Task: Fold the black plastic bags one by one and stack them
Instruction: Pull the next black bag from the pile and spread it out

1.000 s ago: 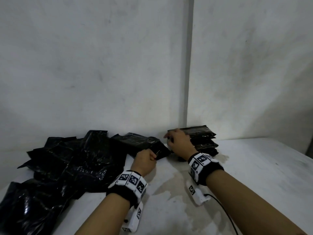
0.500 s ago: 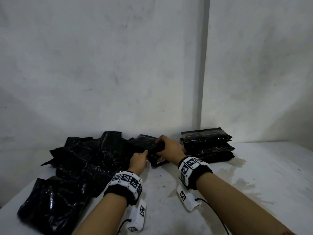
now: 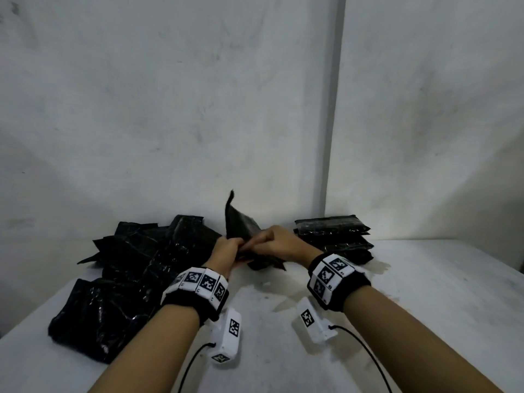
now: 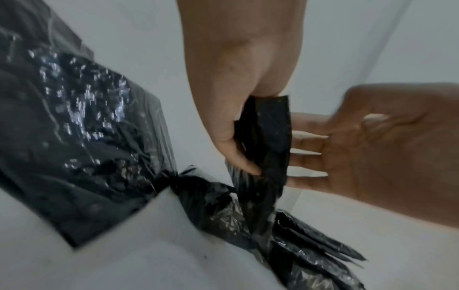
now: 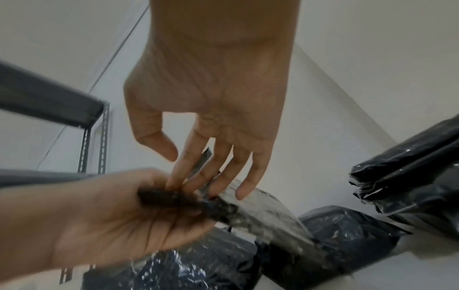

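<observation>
Both hands have drawn one bag (image 3: 243, 231) out of the loose pile (image 3: 136, 279) at lower left of the head view and lifted it: half a second ago it lay among the others, and now it stands up between the wrists at mid-frame, one corner pointing at the wall. A second ago the right hand (image 3: 280, 245) was at the stack (image 3: 334, 242); it has come across to meet the left hand (image 3: 226, 248).

Left grip: thumb and curled fingers pinch a folded edge of the bag (image 4: 265, 141), plain in the left wrist view. Right grip: fingers (image 5: 218, 172) nearly straight and spread, laid against the film, thumb standing off (a steadying touch, not a clasp).

Folded bags sit stacked at right of centre on the tabletop (image 3: 425, 307), apart from the hands; the pile is bulky and crumpled.

So a fresh bag seems to have been started. It looks bunched, not flat, so I judge it must be spread or smoothed before any fold. Thin film may slip or cling to its neighbours.
</observation>
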`<state>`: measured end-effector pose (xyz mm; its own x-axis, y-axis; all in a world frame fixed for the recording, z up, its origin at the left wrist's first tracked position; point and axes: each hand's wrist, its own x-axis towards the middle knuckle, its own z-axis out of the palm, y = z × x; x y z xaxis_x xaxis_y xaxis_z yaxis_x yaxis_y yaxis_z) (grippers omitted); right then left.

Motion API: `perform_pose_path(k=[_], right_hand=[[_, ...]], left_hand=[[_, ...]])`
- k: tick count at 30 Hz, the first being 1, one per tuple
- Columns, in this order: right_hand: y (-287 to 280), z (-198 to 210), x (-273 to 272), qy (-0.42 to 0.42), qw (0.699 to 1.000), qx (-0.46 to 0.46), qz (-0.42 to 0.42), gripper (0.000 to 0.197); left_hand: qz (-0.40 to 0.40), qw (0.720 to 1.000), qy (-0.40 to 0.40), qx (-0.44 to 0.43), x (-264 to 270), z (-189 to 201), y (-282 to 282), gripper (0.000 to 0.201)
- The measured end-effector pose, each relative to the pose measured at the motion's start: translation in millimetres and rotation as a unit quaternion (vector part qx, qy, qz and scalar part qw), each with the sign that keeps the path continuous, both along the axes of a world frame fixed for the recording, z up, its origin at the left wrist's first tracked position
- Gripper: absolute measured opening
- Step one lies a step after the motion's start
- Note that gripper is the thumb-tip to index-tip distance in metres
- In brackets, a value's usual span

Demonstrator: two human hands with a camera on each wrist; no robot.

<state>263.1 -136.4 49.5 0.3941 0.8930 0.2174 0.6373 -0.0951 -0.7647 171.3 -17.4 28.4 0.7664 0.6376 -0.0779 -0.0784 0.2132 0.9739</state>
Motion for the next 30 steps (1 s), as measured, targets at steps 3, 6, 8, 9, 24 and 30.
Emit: perform_pose_path(k=[3,6,8,9,24,30], right_hand=[[-25,17,-6,0.027,0.992,0.099,-0.072,0.015],[-50,22,3,0.000,0.974,0.160,-0.160,0.024],[-67,23,6,0.014,0.978,0.116,-0.173,0.060],[-78,23,6,0.033,0.981,0.095,-0.166,0.071],[-220,-12,-14,0.250,0.943,0.089,-0.199,0.040],[-266,-31,-22,0.297,0.932,-0.100,-0.180,0.052]], left_hand=[[-0.057,0.997,0.024,0.046,-21,10,-4,0.032],[-0.120,0.989,0.057,0.071,-44,26,-16,0.018],[-0.170,0.978,0.089,0.087,-55,36,-26,0.014],[-0.196,0.970,0.104,0.096,-59,39,-33,0.012],[-0.266,0.963,0.018,0.032,-61,8,-98,0.032],[-0.317,0.934,0.128,0.105,-62,-15,-125,0.026]])
